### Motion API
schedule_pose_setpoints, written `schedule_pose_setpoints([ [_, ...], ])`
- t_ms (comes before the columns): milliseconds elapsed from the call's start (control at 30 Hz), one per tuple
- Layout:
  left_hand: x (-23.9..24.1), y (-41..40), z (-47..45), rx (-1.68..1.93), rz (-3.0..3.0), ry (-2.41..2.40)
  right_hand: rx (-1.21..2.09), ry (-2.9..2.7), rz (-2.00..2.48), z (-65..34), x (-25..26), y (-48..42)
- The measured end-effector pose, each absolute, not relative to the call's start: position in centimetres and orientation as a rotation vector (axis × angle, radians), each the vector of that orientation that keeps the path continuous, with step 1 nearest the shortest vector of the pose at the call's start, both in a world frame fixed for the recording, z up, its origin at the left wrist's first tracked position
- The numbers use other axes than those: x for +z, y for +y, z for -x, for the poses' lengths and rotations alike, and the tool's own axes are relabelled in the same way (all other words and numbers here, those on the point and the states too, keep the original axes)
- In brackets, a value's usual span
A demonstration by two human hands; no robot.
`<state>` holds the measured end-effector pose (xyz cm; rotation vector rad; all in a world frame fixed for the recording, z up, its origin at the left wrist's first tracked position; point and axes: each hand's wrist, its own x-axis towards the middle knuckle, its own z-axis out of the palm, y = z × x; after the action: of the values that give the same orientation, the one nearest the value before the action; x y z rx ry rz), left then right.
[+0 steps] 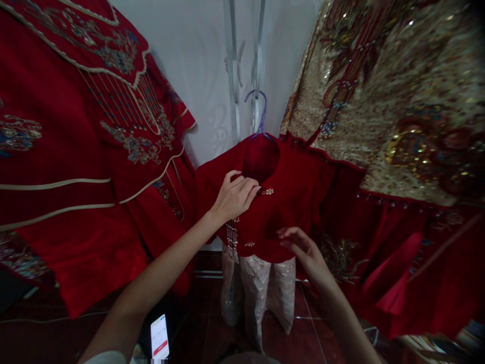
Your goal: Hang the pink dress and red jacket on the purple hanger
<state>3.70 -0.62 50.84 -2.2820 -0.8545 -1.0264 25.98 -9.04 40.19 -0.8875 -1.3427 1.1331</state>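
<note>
A short red top (pixel 293 207) with a round neckline hangs from a purple hanger (pixel 262 114) in the middle of the head view. My left hand (pixel 235 197) is closed at its front edge just below the neckline, fingers bent against the cloth beside a small beaded clasp (pixel 268 192). Below that hand a beaded tassel (pixel 232 235) dangles on the top, and a second small clasp (pixel 249 244) sits near the hem. My right hand (pixel 301 247) is by the lower right of the top, fingers apart and holding nothing visible. Pale shiny fabric (pixel 255 288) hangs beneath the hem.
Red embroidered garments with white piping (pixel 76 162) hang at left. A gold sequinned garment (pixel 379 106) and red skirts (pixel 447 283) hang at right. Behind are metal rails (pixel 232 65) on a white wall. A lit phone (pixel 159 336) is low at left, above dark red floor tiles (pixel 306 338).
</note>
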Motion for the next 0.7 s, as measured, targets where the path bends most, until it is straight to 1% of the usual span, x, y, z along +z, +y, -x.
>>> schedule_pose_setpoints([
  [133,50.3,-1.3,-3.0,-1.056,2.104,-1.140,1.051,-1.242,0.695,-22.2,46.2,-6.4],
  [200,49.8,-1.4,-2.7,-1.081,1.999,-1.250,1.066,-1.277,0.630,-19.5,47.8,-5.7],
  [267,49.3,-1.2,-1.9,-1.159,1.969,-1.314,0.979,-1.391,0.674,-16.9,48.1,-5.3],
  [367,49.0,-0.6,0.1,-1.364,2.075,-1.408,0.556,-1.492,0.983,-15.2,47.0,-4.8],
  [433,49.6,-0.4,2.0,-1.462,2.112,-1.500,0.222,-1.502,1.181,-16.2,46.2,-4.1],
  [500,50.8,-0.5,4.0,-1.485,2.061,-1.571,-0.064,-1.513,1.323,-18.8,45.9,-3.1],
  [600,53.1,-0.8,6.2,-1.473,1.919,-1.576,-0.377,-1.529,1.530,-23.6,47.3,-1.4],
  [700,55.2,-0.9,7.2,-1.482,1.832,-1.508,-0.602,-1.530,1.617,-27.6,50.1,0.6],
])
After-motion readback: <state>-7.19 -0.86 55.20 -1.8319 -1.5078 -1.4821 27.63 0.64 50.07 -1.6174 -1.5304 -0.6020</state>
